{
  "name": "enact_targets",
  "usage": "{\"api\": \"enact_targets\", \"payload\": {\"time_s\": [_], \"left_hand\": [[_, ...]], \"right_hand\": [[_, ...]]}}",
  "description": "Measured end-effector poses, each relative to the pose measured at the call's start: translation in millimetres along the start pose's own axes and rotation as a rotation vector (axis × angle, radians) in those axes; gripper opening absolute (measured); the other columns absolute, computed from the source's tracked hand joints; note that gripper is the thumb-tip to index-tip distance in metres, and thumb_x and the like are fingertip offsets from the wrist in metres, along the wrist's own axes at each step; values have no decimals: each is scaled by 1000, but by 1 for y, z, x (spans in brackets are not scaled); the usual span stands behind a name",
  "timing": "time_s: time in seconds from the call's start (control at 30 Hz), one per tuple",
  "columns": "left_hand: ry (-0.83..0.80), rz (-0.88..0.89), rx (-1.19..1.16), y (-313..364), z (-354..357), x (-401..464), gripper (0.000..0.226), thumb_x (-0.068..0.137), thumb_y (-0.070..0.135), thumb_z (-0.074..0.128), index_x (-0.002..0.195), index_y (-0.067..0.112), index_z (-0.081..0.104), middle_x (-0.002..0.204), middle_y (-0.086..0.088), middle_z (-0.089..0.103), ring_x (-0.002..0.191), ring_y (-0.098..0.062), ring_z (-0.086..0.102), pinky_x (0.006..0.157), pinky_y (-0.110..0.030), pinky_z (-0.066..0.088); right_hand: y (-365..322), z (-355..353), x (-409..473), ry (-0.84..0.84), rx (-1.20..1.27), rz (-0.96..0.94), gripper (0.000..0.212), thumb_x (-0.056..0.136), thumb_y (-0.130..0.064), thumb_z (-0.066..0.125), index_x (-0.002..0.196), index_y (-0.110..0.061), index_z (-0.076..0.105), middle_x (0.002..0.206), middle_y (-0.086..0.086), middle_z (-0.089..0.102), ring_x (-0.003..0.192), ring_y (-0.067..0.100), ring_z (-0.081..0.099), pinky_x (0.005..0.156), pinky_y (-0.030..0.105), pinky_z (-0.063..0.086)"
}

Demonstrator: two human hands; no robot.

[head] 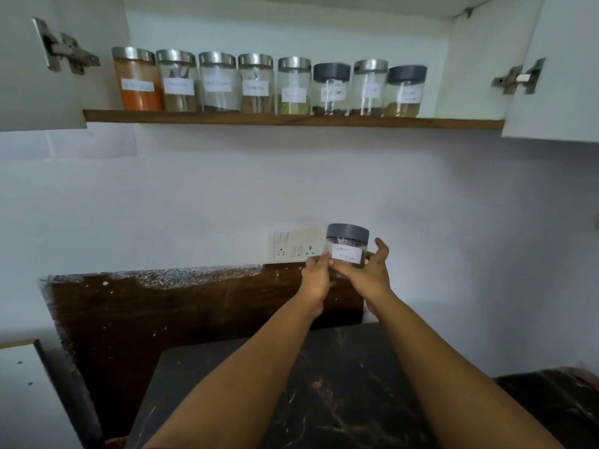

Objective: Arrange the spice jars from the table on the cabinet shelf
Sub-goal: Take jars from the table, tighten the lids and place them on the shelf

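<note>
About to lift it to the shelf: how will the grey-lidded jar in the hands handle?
The jar looks nearly empty, so probably light. Its clear smooth wall may be slippery; both the left hand and right hand grip it low. It is squat and wide, so it should stand steady on the shelf.

A single head-worn, wide-angle camera looks forward and slightly upward from the person's standpoint at the dark counter (324, 384). It faces the white wall squarely, with the open cabinet's wooden shelf (291, 119) high and far. Both forearms reach away from the near edge, close to the lens. No second view shares the scene.
</note>
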State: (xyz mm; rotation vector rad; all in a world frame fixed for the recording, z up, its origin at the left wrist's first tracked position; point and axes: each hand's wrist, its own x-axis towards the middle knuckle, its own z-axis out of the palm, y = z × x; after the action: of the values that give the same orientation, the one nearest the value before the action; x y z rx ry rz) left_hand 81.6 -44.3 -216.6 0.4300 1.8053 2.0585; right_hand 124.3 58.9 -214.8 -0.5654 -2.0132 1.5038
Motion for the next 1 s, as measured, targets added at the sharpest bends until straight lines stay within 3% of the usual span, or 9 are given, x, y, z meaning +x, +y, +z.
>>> {"api": "enact_targets", "payload": {"time_s": [0.17,0.33,0.47,0.53,0.6,0.67,0.73,0.87,1.0], "left_hand": [[73,225,119,85,60,19,42,103,42,35,132,15,50,136,-9,44,121,-24,52,109,-45,41],[27,617,202,185,117,34,32,100,39,45,127,24,56,127,0,42,117,-16,54,106,-37,44],[45,812,596,245,144,63,59,101,41,43,151,14,25,152,-8,31,136,-25,40,112,-42,35],[256,893,1037,259,143,88,66,100,46,37,152,9,21,155,-13,26,139,-30,34,114,-46,31],[404,784,1331,255,134,110,68,100,52,28,149,5,27,156,-18,23,142,-33,25,118,-45,21],[438,685,1499,238,126,128,66,100,54,23,144,7,34,151,-15,30,136,-30,30,115,-42,22],[499,756,1558,226,122,145,60,100,54,24,138,10,39,142,-9,38,127,-26,38,109,-38,27],[497,806,1572,230,116,157,58,99,55,27,136,13,41,139,-7,40,125,-25,39,107,-39,30],[510,775,1606,231,119,157,57,99,55,26,137,15,40,140,-6,39,127,-24,38,108,-38,30]], "right_hand": [[-62,-55,44,97,33,-299,90,68,-40,83,132,-38,21,126,-7,51,94,7,57,76,14,46],[-151,-125,99,205,61,-577,86,68,-48,79,135,-47,24,103,-15,59,90,3,61,66,14,45],[-202,-169,149,281,-35,-674,92,71,-52,76,142,-38,19,106,-7,62,90,12,60,67,17,45],[-209,-188,179,329,-94,-648,97,72,-52,76,144,-27,16,116,2,61,102,21,60,81,29,52],[-206,-201,207,330,-240,-538,96,75,-49,75,143,-19,16,121,9,59,110,29,57,89,39,51],[-200,-208,234,260,-345,-408,89,78,-43,74,140,-14,17,120,12,59,107,30,58,88,38,51],[-202,-212,260,197,-379,-341,88,80,-38,75,140,-12,16,122,13,57,104,28,58,86,37,49],[-219,-222,290,66,-477,-192,100,82,-34,74,148,-6,3,137,19,45,124,33,49,100,38,41],[-225,-226,310,42,-633,-82,99,84,-47,68,147,0,10,142,18,41,129,31,45,102,36,39]]}}
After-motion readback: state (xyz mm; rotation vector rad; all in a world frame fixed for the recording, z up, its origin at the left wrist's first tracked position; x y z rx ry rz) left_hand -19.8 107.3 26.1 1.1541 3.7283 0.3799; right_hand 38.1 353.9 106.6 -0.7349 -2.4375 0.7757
